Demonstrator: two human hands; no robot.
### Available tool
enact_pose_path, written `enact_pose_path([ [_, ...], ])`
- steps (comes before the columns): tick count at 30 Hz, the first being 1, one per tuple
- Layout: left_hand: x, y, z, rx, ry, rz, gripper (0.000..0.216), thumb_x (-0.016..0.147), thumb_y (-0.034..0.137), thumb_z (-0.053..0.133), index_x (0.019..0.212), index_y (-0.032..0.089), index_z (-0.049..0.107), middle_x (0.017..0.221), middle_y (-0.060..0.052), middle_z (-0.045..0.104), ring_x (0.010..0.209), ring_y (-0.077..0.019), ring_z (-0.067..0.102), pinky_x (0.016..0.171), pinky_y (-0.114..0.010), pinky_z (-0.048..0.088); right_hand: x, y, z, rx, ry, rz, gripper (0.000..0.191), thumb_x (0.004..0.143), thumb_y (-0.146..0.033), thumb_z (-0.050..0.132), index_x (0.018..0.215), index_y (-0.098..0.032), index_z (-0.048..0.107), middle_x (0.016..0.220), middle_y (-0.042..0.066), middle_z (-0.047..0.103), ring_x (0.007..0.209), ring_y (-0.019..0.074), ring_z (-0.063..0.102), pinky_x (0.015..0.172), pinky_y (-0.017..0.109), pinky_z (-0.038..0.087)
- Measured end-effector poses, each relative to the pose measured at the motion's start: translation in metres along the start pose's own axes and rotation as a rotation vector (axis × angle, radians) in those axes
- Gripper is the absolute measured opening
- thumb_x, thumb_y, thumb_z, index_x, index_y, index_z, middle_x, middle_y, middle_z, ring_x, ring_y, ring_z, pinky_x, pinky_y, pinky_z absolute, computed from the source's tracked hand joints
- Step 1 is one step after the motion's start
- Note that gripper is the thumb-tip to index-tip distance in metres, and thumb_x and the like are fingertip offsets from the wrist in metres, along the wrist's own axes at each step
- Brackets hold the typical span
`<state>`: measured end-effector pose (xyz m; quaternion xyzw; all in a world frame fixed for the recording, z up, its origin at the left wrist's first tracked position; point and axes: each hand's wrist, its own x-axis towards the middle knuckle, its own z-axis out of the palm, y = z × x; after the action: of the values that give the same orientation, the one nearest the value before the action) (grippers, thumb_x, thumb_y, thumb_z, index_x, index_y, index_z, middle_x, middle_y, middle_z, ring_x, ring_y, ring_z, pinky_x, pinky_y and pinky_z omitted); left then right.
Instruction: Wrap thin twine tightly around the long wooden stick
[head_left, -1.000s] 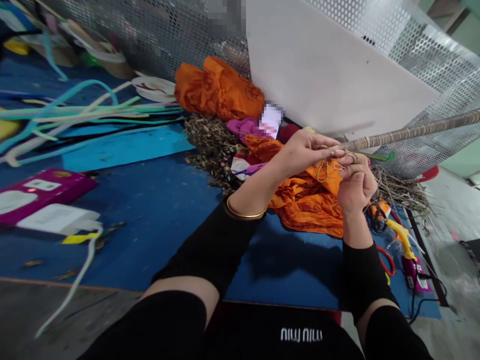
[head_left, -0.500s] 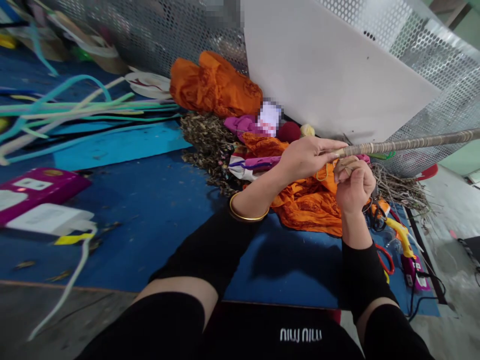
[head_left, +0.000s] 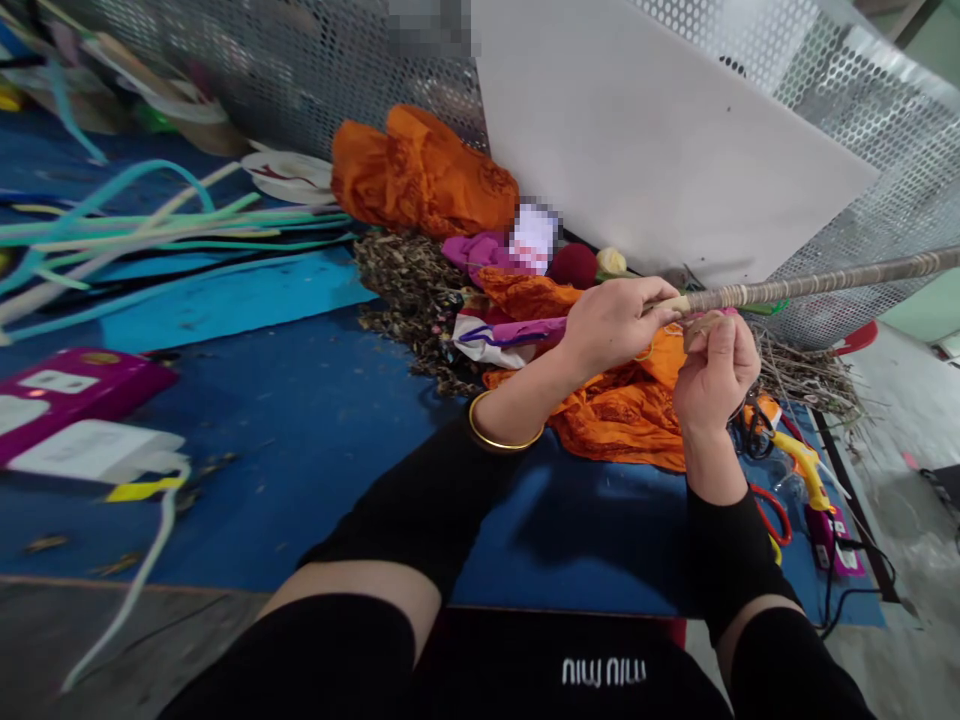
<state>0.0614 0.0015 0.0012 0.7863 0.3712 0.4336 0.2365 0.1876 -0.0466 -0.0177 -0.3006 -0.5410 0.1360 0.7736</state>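
My left hand [head_left: 619, 315] is closed around the near end of a long brown stick [head_left: 810, 287], its thumb and fingers pressing on the pale tip. Bands of tan wrapping circle the stick, which runs out past the right edge. Just below the tip, my right hand [head_left: 718, 370] is pinched closed, thumb against the fingers; what sits between them is too small to make out. A thin yellowish cord [head_left: 646, 352] shows in a loop below the left hand. Under both hands lies crumpled orange cloth [head_left: 622, 420].
Dried plant matter [head_left: 409, 290] and an orange bundle [head_left: 427, 175] lie behind, against a perforated metal screen [head_left: 315, 90]. On the left are pipe-cleaner-like strips [head_left: 150, 235] and a purple power strip [head_left: 90, 385]. A yellow glue gun [head_left: 806, 465] and red-handled scissors [head_left: 772, 512] lie right.
My right hand has moved slightly right and its fingers have turned into a tighter pinch. My left hand keeps its hold on the stick. The view has shifted a little.
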Motion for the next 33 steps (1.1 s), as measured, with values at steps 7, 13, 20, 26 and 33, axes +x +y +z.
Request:
enact_pose_path([
  [7,0.0,-0.005,0.013,0.04,0.009,-0.04,0.028,0.098,0.038,0.063,0.112,0.023,0.082,0.099,-0.006,0.083,0.085,-0.0198,0.072,0.069,-0.027,0.046,-0.007,-0.004,0.002,-0.154,-0.017,-0.007,0.049,0.101,-0.052,0.06,0.063,-0.021,0.052,0.061,-0.005,0.043,0.058,0.0093,0.043,0.06,0.028,0.038],
  [13,0.001,-0.006,0.01,0.126,-0.012,-0.013,0.031,0.1,0.037,0.058,0.109,0.021,0.082,0.098,-0.007,0.083,0.085,-0.0207,0.072,0.066,-0.027,0.044,0.005,-0.009,-0.007,-0.201,-0.183,-0.076,0.045,0.104,-0.05,0.055,0.067,-0.023,0.056,0.065,-0.003,0.055,0.063,0.0122,0.054,0.066,0.031,0.049],
  [20,0.003,-0.001,0.003,0.157,-0.152,-0.04,0.032,0.099,0.038,0.06,0.111,0.021,0.084,0.098,-0.007,0.082,0.084,-0.0202,0.07,0.066,-0.028,0.04,0.03,-0.017,-0.035,-0.481,-0.302,-0.239,0.039,0.103,-0.044,0.06,0.07,-0.024,0.066,0.07,-0.001,0.07,0.077,0.0162,0.066,0.086,0.038,0.052],
  [26,0.002,-0.003,0.004,0.115,-0.168,0.0,0.031,0.097,0.038,0.06,0.095,0.019,0.085,0.077,-0.004,0.076,0.066,-0.0158,0.059,0.061,-0.029,0.033,0.03,-0.011,-0.036,-0.406,-0.343,-0.16,0.043,0.103,-0.052,0.057,0.071,-0.024,0.065,0.071,-0.001,0.069,0.074,0.0151,0.07,0.075,0.035,0.056],
  [33,0.0,-0.004,0.003,0.171,-0.175,-0.01,0.027,0.091,0.038,0.062,0.085,0.021,0.082,0.068,-0.002,0.068,0.064,-0.0166,0.057,0.061,-0.031,0.033,0.03,-0.005,-0.033,-0.35,-0.366,-0.102,0.042,0.104,-0.051,0.055,0.075,-0.023,0.065,0.079,-0.001,0.072,0.082,0.0134,0.073,0.077,0.032,0.058],
])
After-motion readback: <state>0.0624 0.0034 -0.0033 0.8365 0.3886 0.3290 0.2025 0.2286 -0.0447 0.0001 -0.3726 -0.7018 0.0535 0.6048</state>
